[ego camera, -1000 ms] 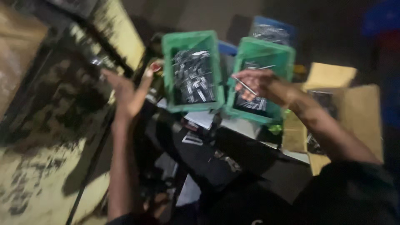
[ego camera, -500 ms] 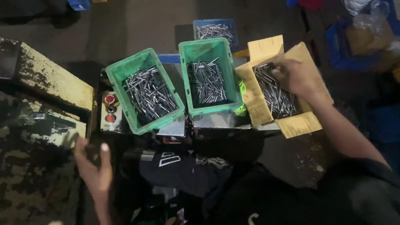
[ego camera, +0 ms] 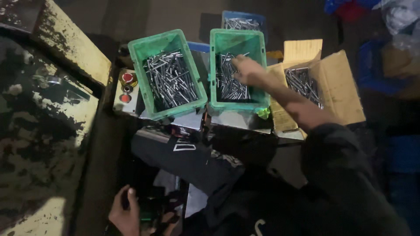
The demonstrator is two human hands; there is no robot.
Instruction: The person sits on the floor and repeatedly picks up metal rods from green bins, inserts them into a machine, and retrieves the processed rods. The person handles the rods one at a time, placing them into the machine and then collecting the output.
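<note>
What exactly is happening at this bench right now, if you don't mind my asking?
A person is reaching their right hand into the right green bin of metal pins. Their left hand is low by their lap on a dark object too dim to identify. A second green bin and a cardboard box also hold pins.

Dim grey bench top [ego camera: 245, 120] under the right hand [ego camera: 247, 70]. Directly on it: green bin [ego camera: 238, 41] of metal pins beneath that hand, second green bin [ego camera: 144, 48] to its left, open cardboard box [ego camera: 337, 83] of pins to its right, blue bin [ego camera: 243, 17] beyond. Red-button control box [ego camera: 126, 89] further left, above the left hand [ego camera: 127, 214].
</note>
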